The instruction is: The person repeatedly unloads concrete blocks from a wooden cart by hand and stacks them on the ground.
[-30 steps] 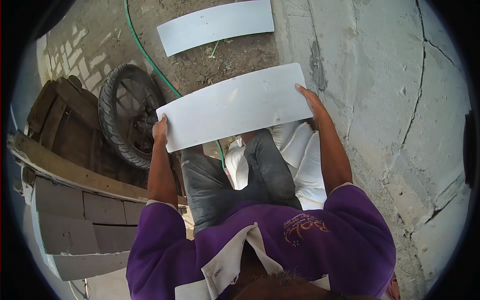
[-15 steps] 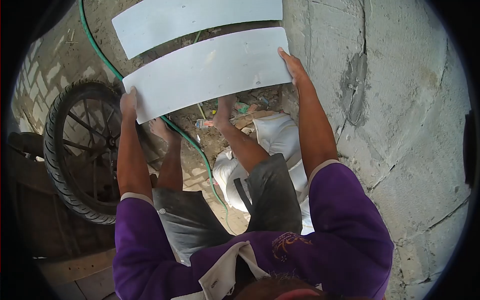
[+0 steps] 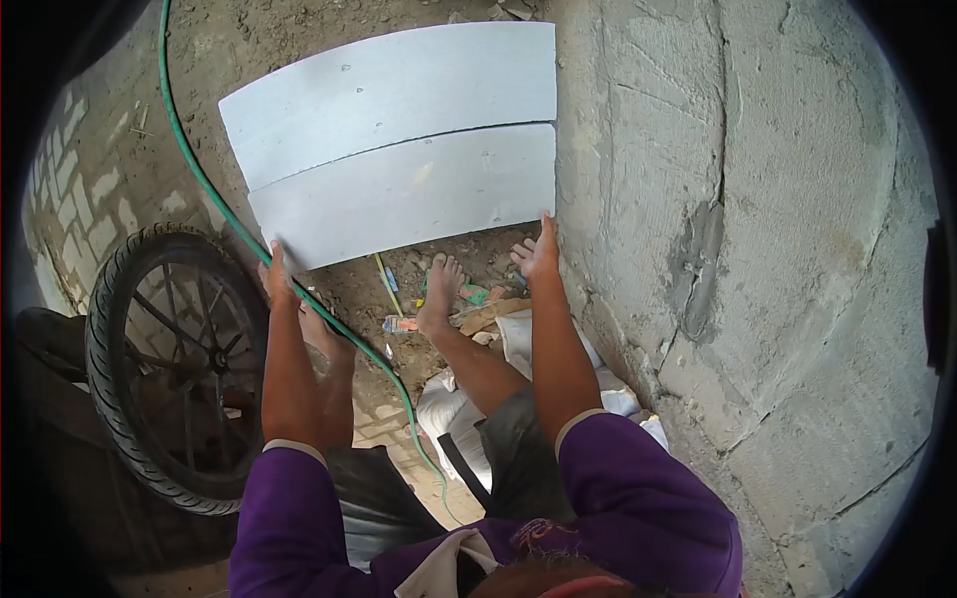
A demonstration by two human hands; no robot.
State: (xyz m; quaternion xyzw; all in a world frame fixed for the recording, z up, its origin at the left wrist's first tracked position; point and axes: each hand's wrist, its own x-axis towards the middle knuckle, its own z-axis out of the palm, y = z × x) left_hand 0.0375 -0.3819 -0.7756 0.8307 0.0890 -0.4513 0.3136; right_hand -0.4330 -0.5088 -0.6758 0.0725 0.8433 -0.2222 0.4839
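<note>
1 green hose (image 3: 187,152), 1 wheel (image 3: 218,360) near 2 panels (image 3: 404,194)

A rough grey cement-coated wall (image 3: 797,199) bounds the right side. A long dark crack (image 3: 721,120) runs along it to a darker, irregular patch (image 3: 700,269). The adjoining floor is uneven, loose brown earth (image 3: 269,35). Pale rectangular paving blocks (image 3: 105,186) surface the left edge. Light is soft and even on the wall; the lower left lies in shadow.
</note>
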